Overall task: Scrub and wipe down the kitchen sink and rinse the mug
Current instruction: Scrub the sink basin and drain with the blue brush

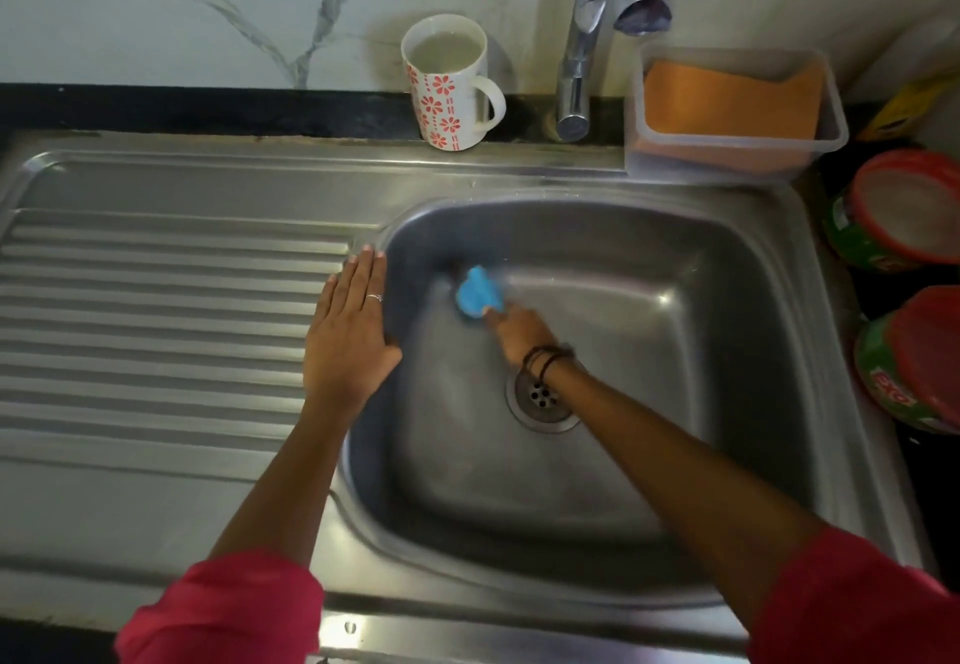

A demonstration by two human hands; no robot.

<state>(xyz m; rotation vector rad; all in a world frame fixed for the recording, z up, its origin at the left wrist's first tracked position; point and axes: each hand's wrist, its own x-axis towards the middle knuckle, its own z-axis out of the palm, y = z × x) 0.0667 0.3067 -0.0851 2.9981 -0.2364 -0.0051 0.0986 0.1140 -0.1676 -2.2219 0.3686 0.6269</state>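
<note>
While flat on the sink (753, 258) rim, left hand (349, 326); right hand (522, 333) fingers around blue scrubber (479, 295).

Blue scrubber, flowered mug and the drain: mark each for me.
blue scrubber (479, 295), head view, middle of its blue face, gripped by the right hand.
flowered mug (441, 107), head view, its patterned side wall.
drain (540, 395), head view, its perforated centre.

Small blue scrubbing pad (479, 295) in the steel sink basin: motion-blurred, shape unclear. Right hand (521, 333) fingertips hidden behind it. Two red-lidded green tubs (906, 211) at worktop's right edge cut by frame. Chrome tap (582, 44) top cut off.
</note>
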